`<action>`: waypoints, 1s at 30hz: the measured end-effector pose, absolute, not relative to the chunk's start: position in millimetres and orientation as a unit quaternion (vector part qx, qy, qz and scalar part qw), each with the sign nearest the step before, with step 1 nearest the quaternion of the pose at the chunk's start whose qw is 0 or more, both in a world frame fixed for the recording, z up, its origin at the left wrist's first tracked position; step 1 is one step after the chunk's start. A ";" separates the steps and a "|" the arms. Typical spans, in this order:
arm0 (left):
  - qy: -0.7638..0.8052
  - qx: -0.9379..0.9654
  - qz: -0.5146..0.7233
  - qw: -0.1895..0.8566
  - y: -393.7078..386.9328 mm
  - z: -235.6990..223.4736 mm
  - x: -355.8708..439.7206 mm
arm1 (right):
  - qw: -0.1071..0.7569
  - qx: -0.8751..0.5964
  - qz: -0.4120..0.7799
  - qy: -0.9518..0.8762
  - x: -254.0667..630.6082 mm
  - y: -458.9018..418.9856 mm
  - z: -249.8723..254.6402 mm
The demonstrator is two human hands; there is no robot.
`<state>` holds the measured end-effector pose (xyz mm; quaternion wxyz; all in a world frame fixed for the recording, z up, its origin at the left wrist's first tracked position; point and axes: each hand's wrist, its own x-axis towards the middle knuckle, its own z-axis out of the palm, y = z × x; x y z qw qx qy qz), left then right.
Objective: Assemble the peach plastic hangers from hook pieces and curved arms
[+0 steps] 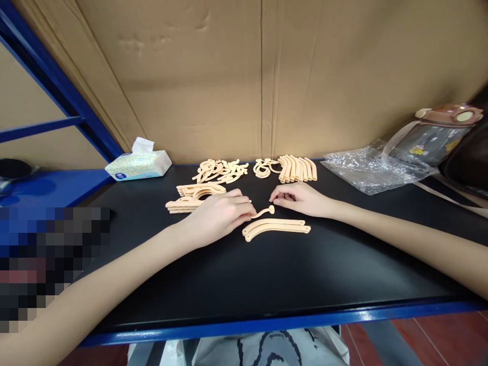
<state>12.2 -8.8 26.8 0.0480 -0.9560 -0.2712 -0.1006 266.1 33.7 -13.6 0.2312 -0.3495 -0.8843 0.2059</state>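
My left hand [219, 216] lies palm down on the black table top [244, 274], fingers curled, its fingertips pinching the end of a small peach hook-shaped plastic piece [264, 211]. My right hand [299, 199] rests just beyond that piece, fingers bent and close together, its tips near the piece's knobbed end but holding nothing that I can see. Two long curved peach strips [275, 227] lie side by side right in front of both hands. A stack of curved peach parts [192, 197] sits behind my left hand.
Loose peach hooks [221, 171], rings [263, 168] and a row of curved bars [299, 169] lie at the back. A tissue pack [138, 163] stands back left, a crumpled clear bag [366, 170] and a water bottle [434, 137] back right. Cardboard wall behind; blue table edge [267, 320] in front.
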 end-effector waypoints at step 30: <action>-0.424 -0.866 -0.213 0.159 31.7 50.5 -24.0 | 0.226 -0.358 0.208 -0.882 264.9 31.9 -11.5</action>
